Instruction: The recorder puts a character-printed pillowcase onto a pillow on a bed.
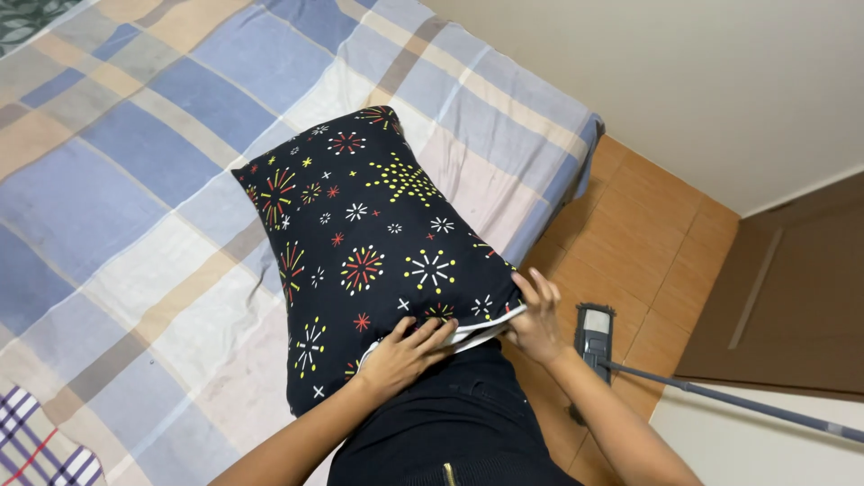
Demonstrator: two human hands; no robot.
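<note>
Both hands [400, 357] [537, 319] grip a dark patterned pillow [373, 243] on the checked bed [135, 180].

A checked sheet [135, 180] in blue, tan and white is covering the bed. A flat mop [596, 335] is lying on the orange tiled floor [648, 234], its long handle running toward a brown door [792, 297].
</note>
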